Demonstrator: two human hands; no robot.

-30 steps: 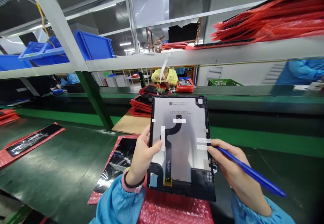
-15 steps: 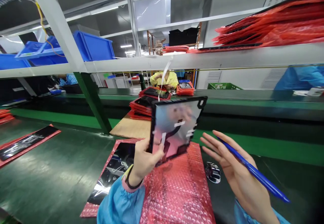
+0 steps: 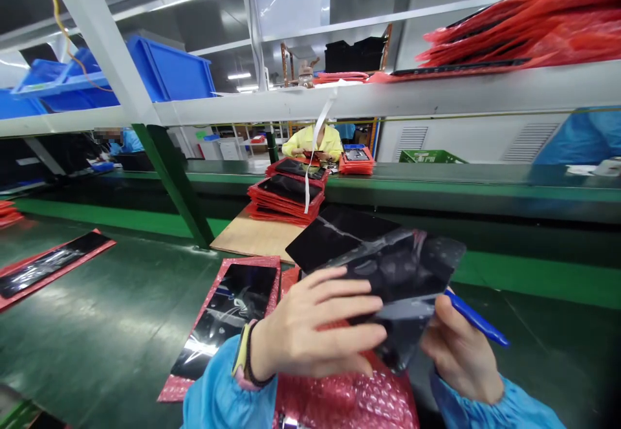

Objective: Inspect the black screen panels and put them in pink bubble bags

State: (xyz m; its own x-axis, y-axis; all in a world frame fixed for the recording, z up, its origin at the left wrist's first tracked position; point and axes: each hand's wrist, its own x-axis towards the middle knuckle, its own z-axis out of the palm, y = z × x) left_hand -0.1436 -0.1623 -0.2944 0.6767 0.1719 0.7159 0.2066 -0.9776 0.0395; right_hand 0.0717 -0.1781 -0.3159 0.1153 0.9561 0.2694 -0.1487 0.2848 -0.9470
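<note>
A glossy black screen panel point(image 3: 412, 267), tablet-sized, is held tilted over red bubble wrap point(image 3: 349, 393). A shiny, see-through film seems to cover part of its face; another black sheet-like part point(image 3: 339, 235) extends behind it to the left, and I cannot tell if the two are joined. My right hand point(image 3: 460, 354) grips the panel's right edge, thumb in front, with a blue pen point(image 3: 478, 319) tucked in the same hand. Across the panel's lower left, my left hand point(image 3: 317, 325) lies with its fingers stretched and spread. Left of it, another black screen point(image 3: 233, 312) rests on red bubble wrap.
Stacked screens in red wrap point(image 3: 286, 193) stand on a wooden board point(image 3: 259, 238). A white strip point(image 3: 313, 144) hangs from the shelf beam point(image 3: 369, 109). Blue bins point(image 3: 169, 73) and red-wrapped panels point(image 3: 533, 28) sit above. A person in yellow point(image 3: 315, 141) works opposite.
The panel has turned from its silver back to its black face and shifted right. My right hand has closed on its edge; my left hand has loosened its grip and spread across it.
</note>
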